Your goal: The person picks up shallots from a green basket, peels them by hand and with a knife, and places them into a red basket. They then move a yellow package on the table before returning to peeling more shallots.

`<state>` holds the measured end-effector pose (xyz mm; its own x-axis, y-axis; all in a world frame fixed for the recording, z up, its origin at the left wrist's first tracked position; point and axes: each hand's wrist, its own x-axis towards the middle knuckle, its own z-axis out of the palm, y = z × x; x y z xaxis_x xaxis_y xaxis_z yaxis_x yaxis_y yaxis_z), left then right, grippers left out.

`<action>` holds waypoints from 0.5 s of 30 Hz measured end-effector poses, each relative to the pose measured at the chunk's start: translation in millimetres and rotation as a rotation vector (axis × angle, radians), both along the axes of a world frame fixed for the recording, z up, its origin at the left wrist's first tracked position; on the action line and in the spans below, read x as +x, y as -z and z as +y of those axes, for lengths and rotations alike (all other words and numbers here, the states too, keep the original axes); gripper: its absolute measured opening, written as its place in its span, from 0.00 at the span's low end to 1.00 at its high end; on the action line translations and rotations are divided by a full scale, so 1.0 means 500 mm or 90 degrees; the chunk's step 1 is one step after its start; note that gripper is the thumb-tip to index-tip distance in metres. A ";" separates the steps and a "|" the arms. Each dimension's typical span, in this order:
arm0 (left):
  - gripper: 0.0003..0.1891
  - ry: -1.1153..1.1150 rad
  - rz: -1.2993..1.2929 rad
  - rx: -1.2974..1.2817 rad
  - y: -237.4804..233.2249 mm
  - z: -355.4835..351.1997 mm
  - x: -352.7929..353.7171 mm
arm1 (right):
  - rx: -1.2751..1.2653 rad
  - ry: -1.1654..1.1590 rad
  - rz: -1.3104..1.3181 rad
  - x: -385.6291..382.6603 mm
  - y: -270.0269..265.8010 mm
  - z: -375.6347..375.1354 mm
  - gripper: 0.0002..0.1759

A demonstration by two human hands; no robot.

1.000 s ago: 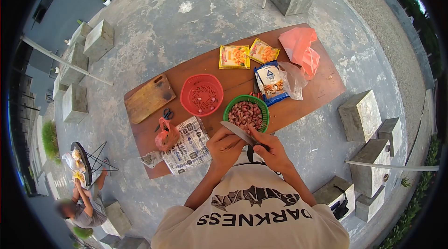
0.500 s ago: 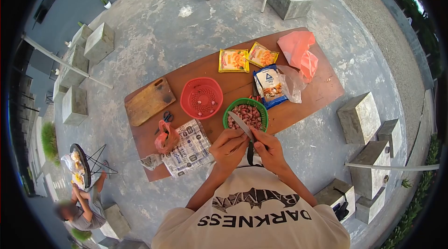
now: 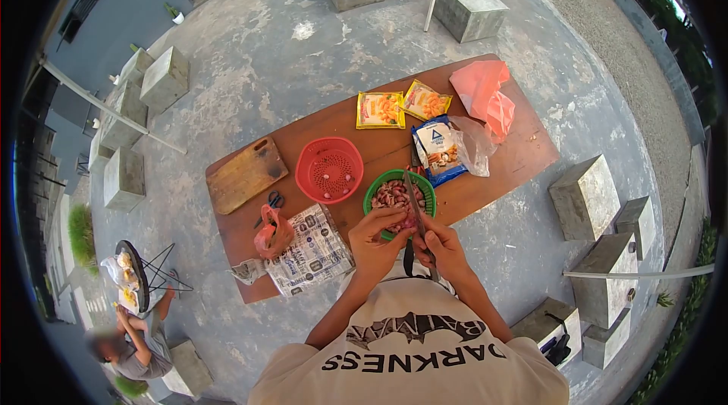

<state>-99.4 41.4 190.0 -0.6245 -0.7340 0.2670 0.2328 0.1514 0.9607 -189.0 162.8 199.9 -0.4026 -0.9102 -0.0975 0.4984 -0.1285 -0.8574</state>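
My right hand (image 3: 441,244) is closed around a knife (image 3: 414,199), whose blade points away from me over the green basket (image 3: 432,197). Beside it, my left hand (image 3: 377,244) pinches a small pinkish shallot (image 3: 410,221) close to the blade; the fingers partly hide it. Both hands are over the near rim of the basket, which holds many reddish shallots (image 3: 389,196). To the left stands a red perforated basket (image 3: 305,171) with a few small pale pieces on its bottom.
On the brown table (image 3: 379,149) are a wooden cutting board (image 3: 246,176), scissors (image 3: 275,199), a red plastic bag (image 3: 273,234), newspaper (image 3: 309,249), yellow packets (image 3: 380,110), a blue-white packet (image 3: 438,149) and a pink bag (image 3: 483,94). A person (image 3: 136,344) sits at far left.
The knife has swung from slanting left to pointing nearly straight away from me. My hands have turned and moved slightly apart, and the view has shifted a little.
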 end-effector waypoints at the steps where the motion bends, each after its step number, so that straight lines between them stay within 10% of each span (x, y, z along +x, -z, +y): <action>1: 0.17 0.000 -0.001 0.000 -0.003 -0.003 0.002 | 0.013 -0.001 0.014 -0.001 0.002 0.002 0.32; 15: 0.10 -0.044 0.000 -0.335 -0.015 -0.010 0.006 | 0.032 0.025 0.062 0.000 0.024 0.003 0.28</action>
<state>-96.4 36.6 197.5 -0.5795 -0.5404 0.6100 0.2046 0.6281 0.7508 -188.9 164.2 187.9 -0.4481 -0.8883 -0.1004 0.4071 -0.1028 -0.9076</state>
